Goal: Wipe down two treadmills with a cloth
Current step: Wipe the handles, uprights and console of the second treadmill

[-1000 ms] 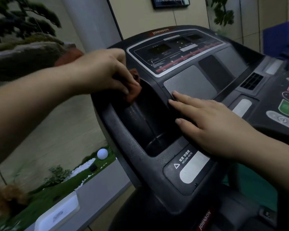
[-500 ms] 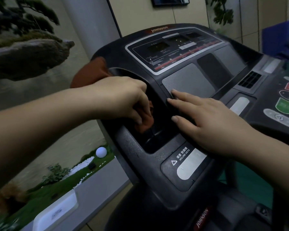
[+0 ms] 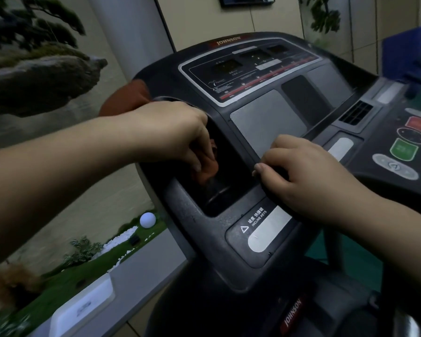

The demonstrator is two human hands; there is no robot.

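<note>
Left hand (image 3: 170, 135) pinches cloth (image 3: 204, 166) inside treadmill (image 3: 265, 122) pocket.

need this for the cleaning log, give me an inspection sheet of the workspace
surface: treadmill console, dark, display unlit
job's things: rust-brown cloth, pushed into the left cup pocket; part of it drapes over the console's left edge
clutter: nothing seen
grippers: left hand grips the cloth; right hand rests on the console, fingers curled over the pocket's edge
cables: nothing seen
surroundings: pillar, rock garden with white ball, second console on the right
</note>
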